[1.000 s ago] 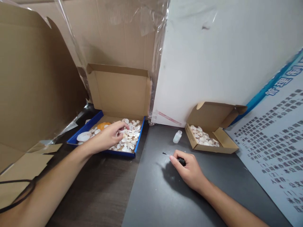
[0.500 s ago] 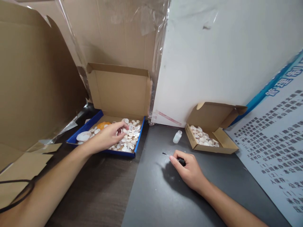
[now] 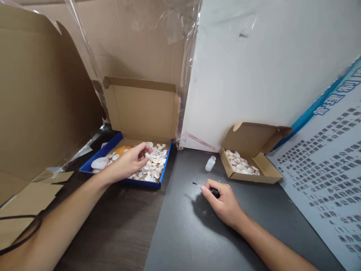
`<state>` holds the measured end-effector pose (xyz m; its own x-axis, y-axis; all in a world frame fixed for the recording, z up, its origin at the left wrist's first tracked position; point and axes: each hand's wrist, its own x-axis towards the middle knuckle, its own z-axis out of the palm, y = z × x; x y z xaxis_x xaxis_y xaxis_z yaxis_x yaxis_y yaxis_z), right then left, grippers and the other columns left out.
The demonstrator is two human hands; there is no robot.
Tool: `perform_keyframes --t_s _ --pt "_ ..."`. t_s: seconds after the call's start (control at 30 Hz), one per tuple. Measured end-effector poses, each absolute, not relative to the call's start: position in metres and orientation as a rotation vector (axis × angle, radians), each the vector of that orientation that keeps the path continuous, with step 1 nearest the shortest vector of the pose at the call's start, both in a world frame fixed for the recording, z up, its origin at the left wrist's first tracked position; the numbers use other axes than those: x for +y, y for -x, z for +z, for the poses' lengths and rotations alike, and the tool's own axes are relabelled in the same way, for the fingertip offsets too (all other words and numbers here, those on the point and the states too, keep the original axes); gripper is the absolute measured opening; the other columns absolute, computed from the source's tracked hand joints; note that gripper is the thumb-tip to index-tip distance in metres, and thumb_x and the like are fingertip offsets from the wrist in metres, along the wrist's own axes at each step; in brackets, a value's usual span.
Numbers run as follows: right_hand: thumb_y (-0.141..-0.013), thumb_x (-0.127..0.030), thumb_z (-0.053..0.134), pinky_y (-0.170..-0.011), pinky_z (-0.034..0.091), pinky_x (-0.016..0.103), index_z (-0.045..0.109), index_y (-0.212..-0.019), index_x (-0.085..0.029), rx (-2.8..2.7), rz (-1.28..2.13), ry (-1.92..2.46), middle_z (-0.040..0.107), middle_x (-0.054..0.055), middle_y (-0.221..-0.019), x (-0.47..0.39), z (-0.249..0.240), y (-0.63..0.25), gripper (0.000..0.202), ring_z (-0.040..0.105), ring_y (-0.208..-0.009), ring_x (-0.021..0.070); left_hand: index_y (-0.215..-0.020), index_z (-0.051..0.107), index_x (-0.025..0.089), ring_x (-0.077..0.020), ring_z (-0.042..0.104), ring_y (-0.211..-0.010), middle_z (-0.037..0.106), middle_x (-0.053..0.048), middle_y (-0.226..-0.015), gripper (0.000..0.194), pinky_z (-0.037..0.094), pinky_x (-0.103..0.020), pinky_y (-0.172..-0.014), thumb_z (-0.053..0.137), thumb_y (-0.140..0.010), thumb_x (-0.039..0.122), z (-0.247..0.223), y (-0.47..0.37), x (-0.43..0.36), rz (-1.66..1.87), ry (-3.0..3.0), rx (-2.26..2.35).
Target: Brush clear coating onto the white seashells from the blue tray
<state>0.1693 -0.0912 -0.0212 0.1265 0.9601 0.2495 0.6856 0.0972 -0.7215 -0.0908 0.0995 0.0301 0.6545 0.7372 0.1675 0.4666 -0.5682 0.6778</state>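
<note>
Blue walls edge the open box (image 3: 149, 184) at left, where pale shells (image 3: 156, 165) lie spread and the left hand (image 3: 132, 160) is poised over them. Its forearm slants up from the lower left corner, the fingers curled toward the thumb. That grip is partly closed; a shell shows at the fingertips, but I cannot tell whether it is pinched or lies behind. Hand and wrist hide some of the shells and part of an orange thing (image 3: 122, 150), too covered to name.

On the grey worktop (image 3: 180, 226), the right hand (image 3: 224, 199) comes in from the lower right, knuckles up, its grip closed around a black-capped brush (image 3: 215, 193) whose bristles point left. The palm covers part of the cap. Just beyond stands an uncapped bottle (image 3: 210, 164), near a smaller cardboard box (image 3: 252, 179) of shells. At the right edge a printed sign (image 3: 324, 180) is cut off, as is a dark cord (image 3: 35, 217) at far left.
</note>
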Motion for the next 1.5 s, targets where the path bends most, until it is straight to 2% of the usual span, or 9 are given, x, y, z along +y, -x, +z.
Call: perform_keyframes --t_s 0.2,0.47,0.57,0.67,0.8,0.87,1.07,1.2,1.5 --pt "-0.092 -0.042 0.045 -0.055 0.029 0.021 0.044 -0.062 -0.016 -1.619 0.456 1.644 0.038 -0.004 -0.056 -0.091 -0.017 -0.169 0.040 0.037 -0.054 0.0079 -0.087 0.053 0.019 -0.0156 0.049 -0.074 0.052 -0.001 -0.084 0.015 0.038 -0.028 -0.068 0.039 -0.087 0.025 0.031 0.087 0.095 0.718 -2.435 0.922" --pt "-0.091 -0.041 0.044 -0.054 0.028 0.021 0.039 -0.061 -0.017 -1.555 0.431 1.640 0.036 -0.004 -0.056 -0.092 -0.017 -0.168 0.039 0.037 -0.054 0.0084 -0.078 0.048 0.019 -0.0167 0.048 -0.075 0.050 -0.001 -0.078 0.018 0.038 -0.029 -0.071 0.032 -0.077 0.011 0.047 0.063 0.059 0.632 -2.475 0.765" --pt "-0.091 -0.041 0.043 -0.053 0.027 0.022 0.038 -0.057 -0.017 -1.543 0.334 1.673 0.036 -0.003 -0.055 -0.088 0.001 -0.178 0.042 0.037 -0.054 0.0091 -0.077 0.045 0.020 -0.0165 0.048 -0.072 0.053 0.000 -0.076 0.014 0.038 -0.028 -0.068 0.033 -0.078 0.013 0.052 0.033 0.035 0.461 -2.475 0.648" --pt "-0.087 -0.040 0.046 -0.055 0.026 0.023 0.046 -0.058 -0.016 -1.562 0.209 1.855 0.042 -0.002 -0.054 -0.079 0.034 -0.195 0.038 0.040 -0.055 0.0102 -0.085 0.047 0.022 -0.0171 0.051 -0.067 0.057 0.000 -0.073 0.010 0.035 -0.027 -0.061 0.038 -0.083 0.021 0.046 -0.011 0.017 0.326 -2.507 0.660" --pt "-0.081 -0.033 0.046 -0.054 0.025 0.023 0.050 -0.056 -0.017 -1.519 0.121 2.038 0.047 -0.002 -0.054 -0.061 0.074 -0.217 0.029 0.042 -0.056 0.0111 -0.115 0.044 0.021 -0.0234 0.063 -0.070 0.066 -0.004 -0.078 0.031 0.038 -0.029 -0.059 0.043 -0.087 0.034 0.024 -0.063 0.011 0.347 -2.441 0.982" --pt "-0.079 -0.032 0.046 -0.053 0.025 0.023 0.049 -0.056 -0.017 -1.468 0.108 2.086 0.047 -0.002 -0.053 -0.053 0.083 -0.223 0.027 0.042 -0.054 0.0108 -0.121 0.040 0.020 -0.0258 0.066 -0.074 0.069 -0.006 -0.084 0.039 0.042 -0.030 -0.061 0.045 -0.088 0.040 0.014 -0.079 0.014 0.326 -2.451 1.017" --pt "-0.077 -0.033 0.048 -0.053 0.023 0.024 0.051 -0.057 -0.018 -1.547 0.058 2.209 0.051 0.000 -0.054 -0.046 0.081 -0.224 0.025 0.042 -0.053 0.0120 -0.109 0.047 0.022 -0.0293 0.068 -0.092 0.070 -0.009 -0.098 0.033 0.047 -0.033 -0.069 0.042 -0.091 0.048 0.000 -0.096 0.023 0.367 -2.555 0.948" --pt "-0.077 -0.034 0.048 -0.052 0.021 0.024 0.051 -0.057 -0.019 -1.589 -0.043 2.333 0.055 0.002 -0.057 -0.047 0.077 -0.219 0.025 0.040 -0.052 0.0130 -0.104 0.049 0.023 -0.0280 0.068 -0.094 0.071 -0.007 -0.097 0.024 0.048 -0.033 -0.072 0.039 -0.094 0.042 -0.003 -0.097 0.024 0.384 -2.602 0.871" --pt "-0.076 -0.033 0.051 -0.052 0.022 0.025 0.052 -0.058 -0.019 -1.659 -0.057 2.400 0.056 0.001 -0.056 -0.052 0.082 -0.224 0.023 0.043 -0.051 0.0124 -0.107 0.048 0.022 -0.0251 0.067 -0.092 0.070 -0.007 -0.103 0.023 0.049 -0.032 -0.073 0.040 -0.095 0.041 -0.005 -0.095 0.023 0.457 -2.696 0.705"
